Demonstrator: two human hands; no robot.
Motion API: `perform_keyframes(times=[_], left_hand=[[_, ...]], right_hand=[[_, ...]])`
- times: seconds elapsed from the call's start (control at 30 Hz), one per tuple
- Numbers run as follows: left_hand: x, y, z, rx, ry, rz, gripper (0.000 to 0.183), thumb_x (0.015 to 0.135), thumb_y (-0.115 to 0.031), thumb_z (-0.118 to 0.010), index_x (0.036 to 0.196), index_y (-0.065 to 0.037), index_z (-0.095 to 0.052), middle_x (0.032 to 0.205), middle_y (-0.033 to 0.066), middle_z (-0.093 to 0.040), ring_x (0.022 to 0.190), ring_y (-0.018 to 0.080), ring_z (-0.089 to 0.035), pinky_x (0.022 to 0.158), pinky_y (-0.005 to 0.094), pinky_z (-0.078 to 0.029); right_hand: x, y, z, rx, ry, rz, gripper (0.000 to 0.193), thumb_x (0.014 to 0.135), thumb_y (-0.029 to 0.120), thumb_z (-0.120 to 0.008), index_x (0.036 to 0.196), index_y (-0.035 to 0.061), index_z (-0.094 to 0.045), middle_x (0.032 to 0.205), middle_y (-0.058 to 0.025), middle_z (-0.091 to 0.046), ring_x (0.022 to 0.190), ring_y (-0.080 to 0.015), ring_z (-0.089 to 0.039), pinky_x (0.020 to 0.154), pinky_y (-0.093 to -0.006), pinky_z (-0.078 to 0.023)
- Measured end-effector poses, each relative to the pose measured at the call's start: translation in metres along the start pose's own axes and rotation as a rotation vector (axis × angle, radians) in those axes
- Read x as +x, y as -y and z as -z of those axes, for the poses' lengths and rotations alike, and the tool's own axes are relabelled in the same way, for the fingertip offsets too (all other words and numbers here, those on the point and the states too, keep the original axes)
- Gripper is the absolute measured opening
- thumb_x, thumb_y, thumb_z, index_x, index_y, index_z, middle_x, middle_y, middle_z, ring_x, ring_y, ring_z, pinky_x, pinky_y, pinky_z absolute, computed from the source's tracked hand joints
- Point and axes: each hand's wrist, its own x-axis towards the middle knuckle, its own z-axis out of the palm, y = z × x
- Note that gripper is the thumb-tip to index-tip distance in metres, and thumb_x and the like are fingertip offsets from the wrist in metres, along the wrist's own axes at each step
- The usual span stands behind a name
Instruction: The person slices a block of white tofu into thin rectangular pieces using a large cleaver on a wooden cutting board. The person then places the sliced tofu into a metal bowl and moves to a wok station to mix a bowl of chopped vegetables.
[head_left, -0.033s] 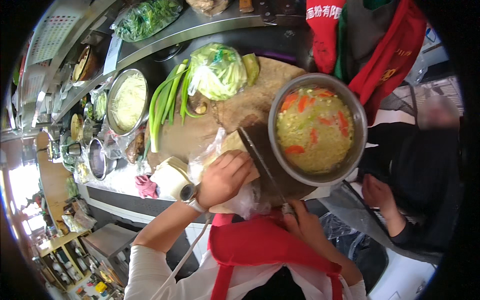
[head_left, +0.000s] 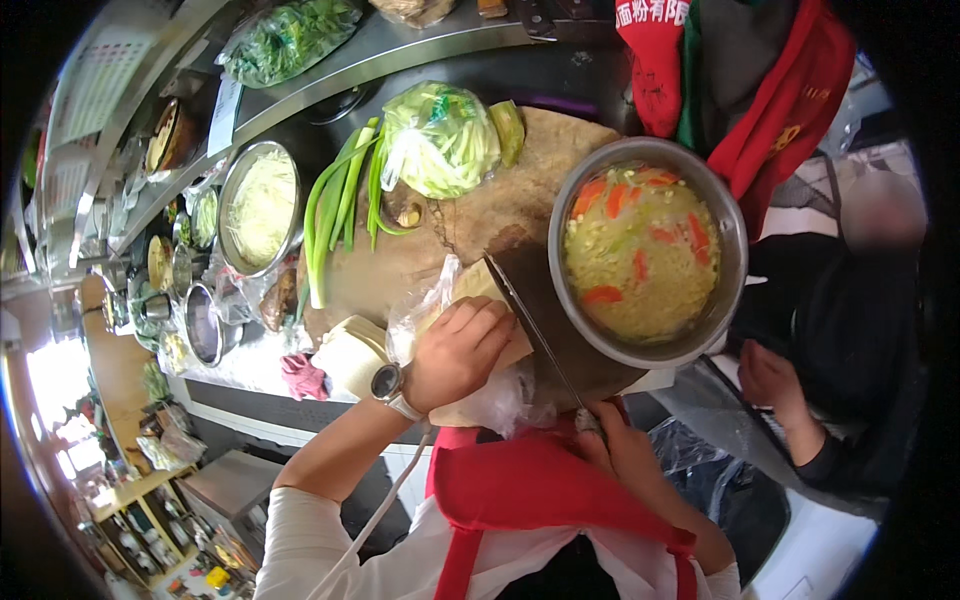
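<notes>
My left hand (head_left: 465, 350), with a watch at its wrist, presses curled fingers down on pale flat sheets (head_left: 482, 284) at the near edge of the round wooden board (head_left: 450, 225). Clear plastic film (head_left: 405, 325) lies around and under these sheets. In my right hand (head_left: 625, 450) is the handle of a long-bladed knife (head_left: 537, 328). Its blade runs away from me along the right side of the sheets, close to my left fingertips. More pale folded sheets (head_left: 350, 360) are stacked left of my wrist. Whether the blade has entered the sheets is unclear.
A metal pot (head_left: 737, 270) of yellowish soup with orange slices stands right of the knife. Green onions (head_left: 335, 205) and bagged shredded greens (head_left: 440, 150) lie on the board's far side. A bowl of pale shreds (head_left: 262, 210) is at left. Another person's hand (head_left: 768, 375) is at right.
The whole view has shifted slightly, so things appear a little further right. Both hands keep their hold on the sheets and the knife.
</notes>
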Motion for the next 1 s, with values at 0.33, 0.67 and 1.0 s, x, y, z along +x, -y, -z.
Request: perform_keyframes(times=[0.33,0.67,1.0], left_hand=[[-0.009,0.028,-0.011,-0.052,0.020,-0.188,0.028,0.060,-0.004,-0.068,0.087,-0.001,-0.062,0.098,0.0114,-0.056,0.087,0.0291,-0.055,0.074,0.0353,-0.047],[-0.008,0.027,-0.009,-0.048,0.027,-0.186,0.029,0.058,-0.004,-0.069,0.086,-0.002,-0.061,0.094,0.0109,-0.056,0.086,0.0292,-0.054,0.073,0.0361,-0.047],[-0.007,0.028,-0.010,-0.083,0.006,-0.178,0.031,0.058,-0.004,-0.071,0.087,0.000,-0.061,0.095,0.0130,-0.057,0.089,0.0307,-0.055,0.074,0.0370,-0.046]], right_hand=[[-0.012,0.004,-0.033,-0.061,-0.084,0.068,0.056,0.083,0.033,-0.060,0.126,0.0075,-0.034,0.081,-0.0213,-0.062,0.068,-0.0376,-0.062,0.054,-0.0447,-0.049],[-0.009,-0.002,-0.041,-0.106,-0.105,0.090,0.057,0.084,0.037,-0.057,0.126,0.0054,-0.034,0.079,-0.0209,-0.062,0.064,-0.0369,-0.063,0.051,-0.0444,-0.050],[-0.003,0.005,-0.029,-0.117,-0.047,0.088,0.053,0.087,0.036,-0.054,0.126,0.0055,-0.034,0.087,-0.0213,-0.062,0.070,-0.0354,-0.064,0.054,-0.0448,-0.051]])
